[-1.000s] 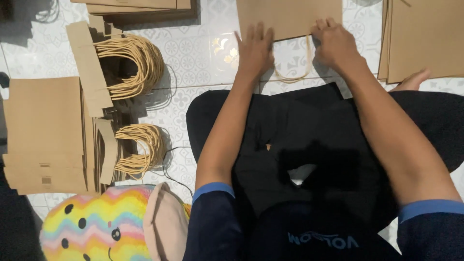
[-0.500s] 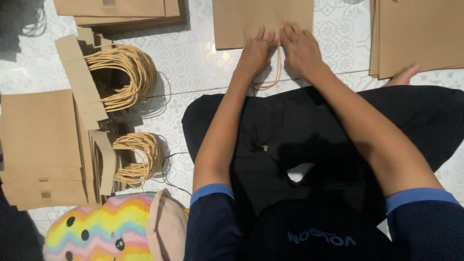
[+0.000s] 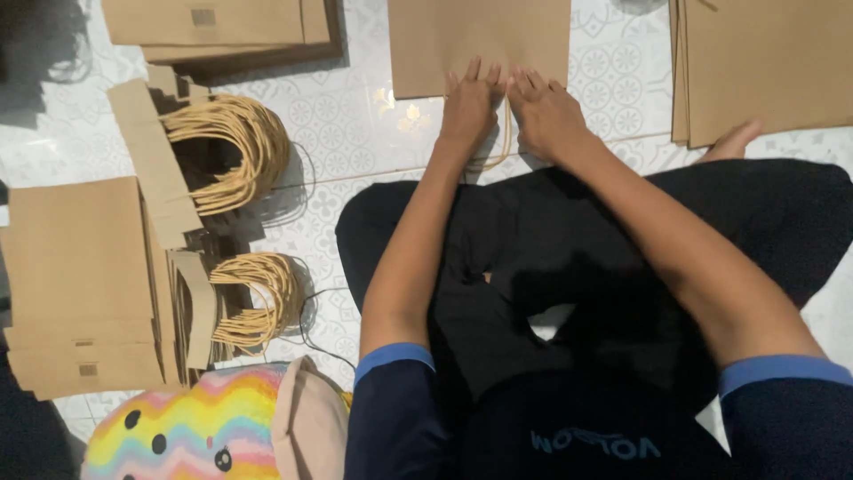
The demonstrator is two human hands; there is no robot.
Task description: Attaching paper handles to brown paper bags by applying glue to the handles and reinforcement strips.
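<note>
Brown paper bag [image 3: 480, 40], flat on white tile floor [image 3: 355, 116], rope handle [image 3: 502, 142] at near edge.
Left hand [image 3: 469, 107] and right hand [image 3: 546, 116] side by side, fingers flat, pressing bag's near edge; bare tiles both sides.

A white tiled floor [image 3: 355, 116] with a grey pattern carries everything. The flat brown paper bag [image 3: 480, 40] lies at the top middle. Left of that bag are two bundles of tan cord handles [image 3: 235, 151] with cardboard strips, and further left a stack of brown bags [image 3: 75, 276]. Right of it lies another brown stack [image 3: 764, 62]. Below the handles sits a rainbow cushion [image 3: 178, 427].
</note>
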